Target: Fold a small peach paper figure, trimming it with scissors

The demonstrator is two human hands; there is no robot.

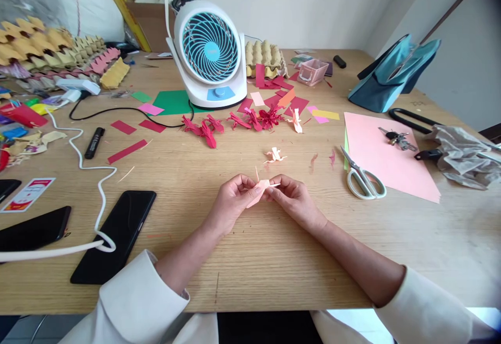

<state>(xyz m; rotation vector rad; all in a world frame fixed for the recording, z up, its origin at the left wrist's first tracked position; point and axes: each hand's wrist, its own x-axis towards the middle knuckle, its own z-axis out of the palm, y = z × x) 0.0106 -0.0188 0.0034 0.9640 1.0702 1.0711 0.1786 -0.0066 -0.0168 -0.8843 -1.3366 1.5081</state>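
Between my two hands is a small piece of folded pale pink paper (263, 184), held just above the table, with thin points sticking out of it. My left hand (237, 198) pinches its left side between thumb and fingers. On the other side, my right hand (293, 198) grips a narrow pointed end. A folded pale paper figure (275, 154) with thin limbs lies just beyond my hands. Farther back, another pale figure (296, 119) rests beside a row of red folded paper figures (252, 118).
White-handled scissors (365, 177) lie beside pink paper sheets (387, 151) with keys (398, 139) on top. A white fan (211, 46) stands at the back. At left are a black phone (113, 237), a white cable (102, 187) and a marker (94, 143). A blue bag (387, 80) stands back right.
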